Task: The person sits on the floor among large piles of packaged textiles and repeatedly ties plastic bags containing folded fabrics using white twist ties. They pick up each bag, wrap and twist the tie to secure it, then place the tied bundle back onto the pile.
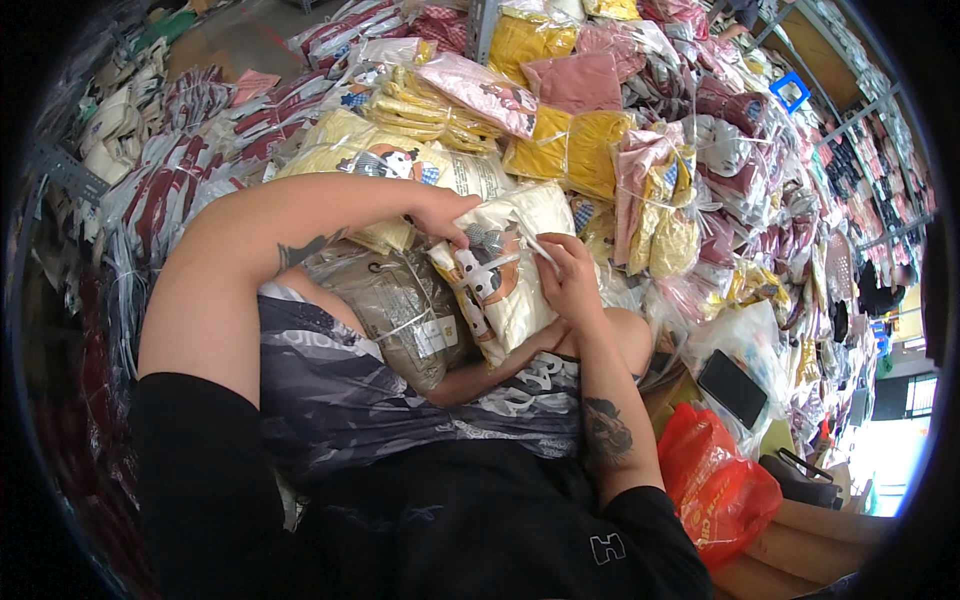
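Note:
A plastic-wrapped bundle of cream clothes with a cartoon print lies tilted across my lap. My left hand grips its far left edge, with thumb and fingers curled on the plastic. At the bundle's right side my right hand is closed in a pinch on a thin white tie strip. The strip runs over the top of the bundle. Just left of it, a grey-brown bagged garment bundle bound with string rests against my leg.
Bagged yellow clothes, pink ones and maroon-and-grey ones are heaped ahead and to the left. A black phone lies at my right, above a red plastic bag. Metal racks with stacked clothes stand at the far right.

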`<move>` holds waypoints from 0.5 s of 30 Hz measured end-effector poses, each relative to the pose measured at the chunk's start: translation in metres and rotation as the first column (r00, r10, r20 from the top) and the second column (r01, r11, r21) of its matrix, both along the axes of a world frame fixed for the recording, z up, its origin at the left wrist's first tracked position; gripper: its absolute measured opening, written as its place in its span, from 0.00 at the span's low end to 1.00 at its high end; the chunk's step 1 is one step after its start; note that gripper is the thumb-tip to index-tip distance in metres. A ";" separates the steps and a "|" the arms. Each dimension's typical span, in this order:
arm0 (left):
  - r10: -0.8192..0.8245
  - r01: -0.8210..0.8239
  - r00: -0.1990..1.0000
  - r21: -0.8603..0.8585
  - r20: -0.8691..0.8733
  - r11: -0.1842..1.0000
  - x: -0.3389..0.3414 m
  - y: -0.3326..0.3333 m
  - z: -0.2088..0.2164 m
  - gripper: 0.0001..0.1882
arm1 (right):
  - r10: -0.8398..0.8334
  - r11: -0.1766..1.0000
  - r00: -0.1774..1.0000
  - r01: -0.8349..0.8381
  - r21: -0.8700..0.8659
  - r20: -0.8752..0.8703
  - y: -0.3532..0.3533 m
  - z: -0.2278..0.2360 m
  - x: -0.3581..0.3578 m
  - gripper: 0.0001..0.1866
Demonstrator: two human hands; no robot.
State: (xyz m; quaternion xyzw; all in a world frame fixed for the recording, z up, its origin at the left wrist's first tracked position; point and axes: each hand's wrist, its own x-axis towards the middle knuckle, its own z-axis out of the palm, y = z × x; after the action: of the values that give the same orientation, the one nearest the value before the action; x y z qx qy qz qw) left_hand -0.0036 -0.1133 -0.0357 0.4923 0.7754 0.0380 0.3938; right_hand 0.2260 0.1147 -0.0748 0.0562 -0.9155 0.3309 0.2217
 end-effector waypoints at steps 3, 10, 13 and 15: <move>0.008 -0.008 1.000 -0.028 -0.010 1.000 -0.001 0.005 -0.002 0.40 | -0.011 0.999 0.999 0.009 0.047 0.039 -0.004 0.004 0.004 0.17; -0.048 0.040 0.995 -0.087 -0.091 0.995 0.004 0.002 0.004 0.51 | 0.009 0.992 1.000 -0.009 0.127 0.002 -0.004 0.007 0.006 0.15; -0.078 0.065 0.987 -0.096 -0.138 0.993 0.004 0.000 0.003 0.53 | 0.001 0.993 1.000 -0.002 0.117 0.007 -0.006 0.010 0.005 0.12; -0.087 0.070 0.986 -0.119 -0.145 0.990 0.004 0.002 0.005 0.53 | -0.001 0.992 1.000 0.001 0.124 -0.003 -0.004 0.008 0.003 0.11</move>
State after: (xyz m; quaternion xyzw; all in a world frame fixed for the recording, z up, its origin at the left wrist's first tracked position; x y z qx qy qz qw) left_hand 0.0009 -0.1113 -0.0309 0.5009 0.7836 -0.0587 0.3628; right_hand 0.2294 0.1106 -0.0669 0.0700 -0.9340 0.2732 0.2195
